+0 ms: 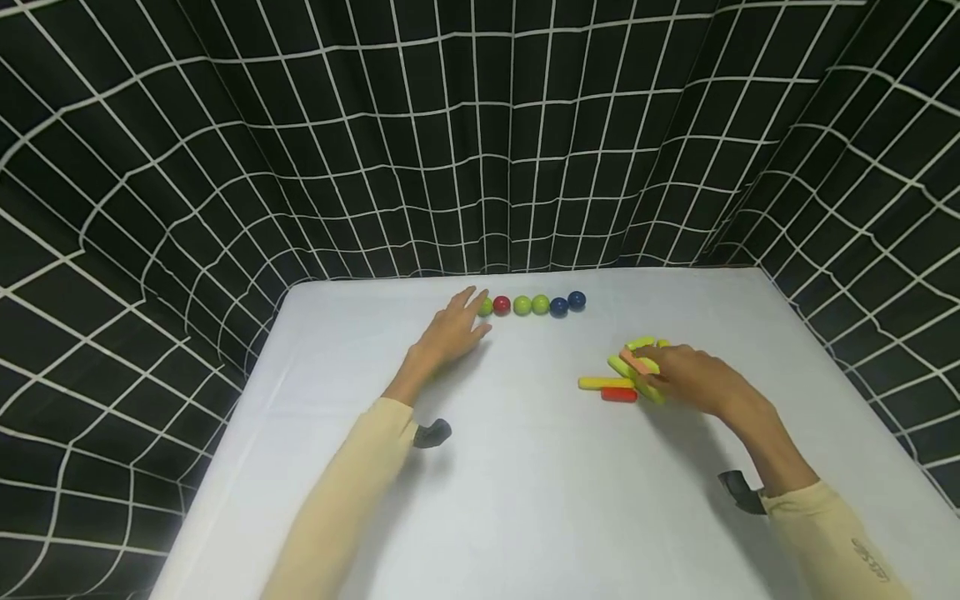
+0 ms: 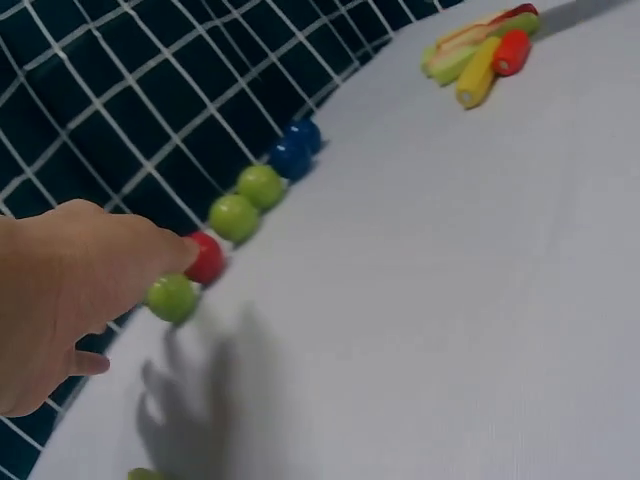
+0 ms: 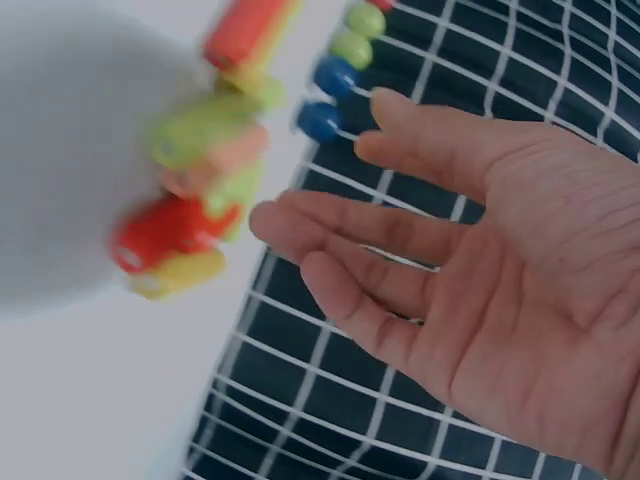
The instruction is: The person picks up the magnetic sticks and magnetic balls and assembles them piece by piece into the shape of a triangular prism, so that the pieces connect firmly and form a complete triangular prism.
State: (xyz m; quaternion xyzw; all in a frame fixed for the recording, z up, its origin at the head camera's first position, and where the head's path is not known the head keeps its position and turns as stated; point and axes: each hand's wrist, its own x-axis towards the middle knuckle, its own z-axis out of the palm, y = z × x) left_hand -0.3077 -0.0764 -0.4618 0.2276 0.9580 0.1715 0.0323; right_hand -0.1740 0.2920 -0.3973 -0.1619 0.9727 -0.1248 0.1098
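Observation:
My left hand [image 1: 450, 329] reaches over the left end of a row of small shiny balls, fingers spread. A fingertip overlaps the green ball [image 1: 485, 307]; beside it sits a red ball [image 1: 501, 305]. In the left wrist view, a finger passes close over the red ball [image 2: 206, 258]. My right hand [image 1: 693, 379] hovers at a pile of short coloured sticks, its fingers loosely bent around nothing in the right wrist view. A salmon stick [image 1: 636, 361] lies on top, by the fingertips. Yellow-green sticks [image 1: 619, 367] lie under it, partly hidden by the hand.
Rightward, the row continues with two green balls [image 1: 531, 305] and two dark blue balls [image 1: 567, 303]. A yellow stick [image 1: 596, 383] and a red stick [image 1: 618, 395] lie at the pile's left. A black curtain with white grid lines [image 1: 465, 150] encloses the white table [image 1: 510, 500].

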